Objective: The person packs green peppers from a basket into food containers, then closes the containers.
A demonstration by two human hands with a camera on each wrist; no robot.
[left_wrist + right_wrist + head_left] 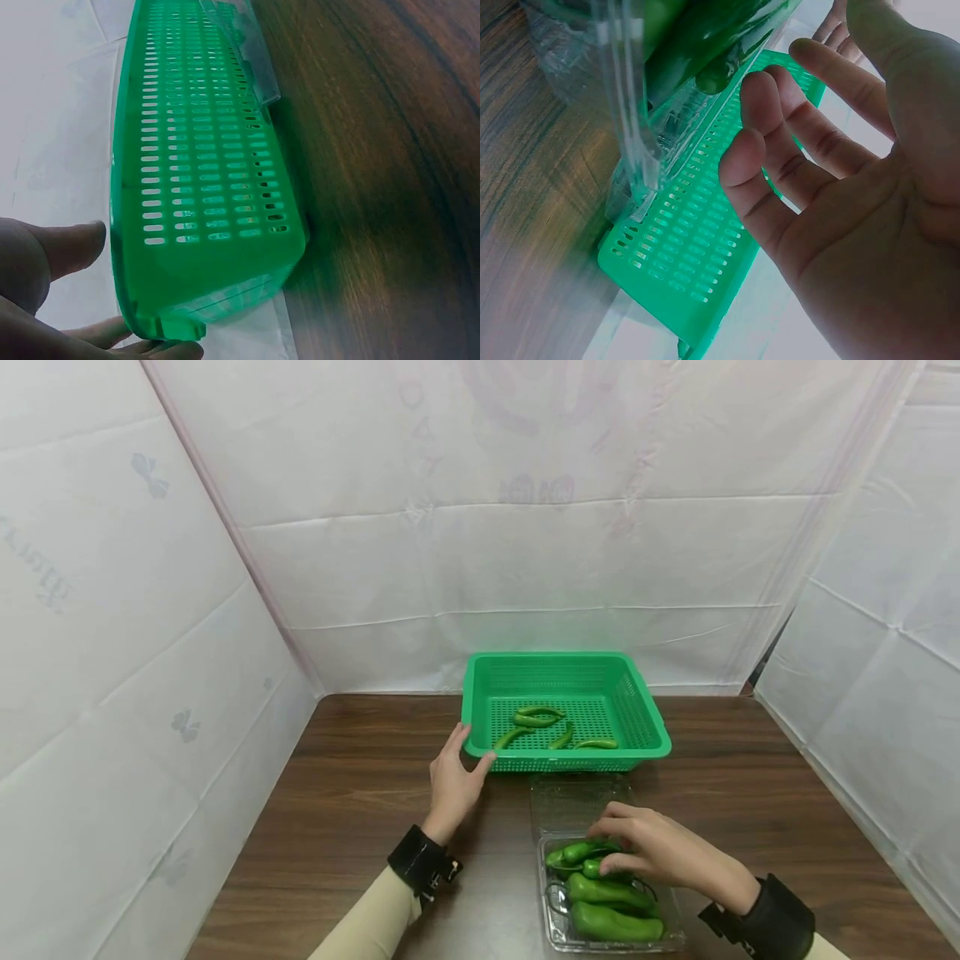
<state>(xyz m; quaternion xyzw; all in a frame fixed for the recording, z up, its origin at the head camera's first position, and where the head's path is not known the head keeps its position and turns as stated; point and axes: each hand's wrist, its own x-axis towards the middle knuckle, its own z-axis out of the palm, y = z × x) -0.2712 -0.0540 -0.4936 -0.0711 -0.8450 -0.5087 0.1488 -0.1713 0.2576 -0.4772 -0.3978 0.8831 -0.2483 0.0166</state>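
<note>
Two hands at a green basket and a clear tray of peppers

The left hand (452,779) rests on the dark wooden surface (352,793), fingers (480,763) touching the near left corner of the green perforated plastic basket (645,714), which holds several curved green peppers (537,720). The right hand (660,852) hovers with curled fingers over the green peppers (611,906) in the clear plastic clamshell tray (555,935), just in front of the basket.
</note>
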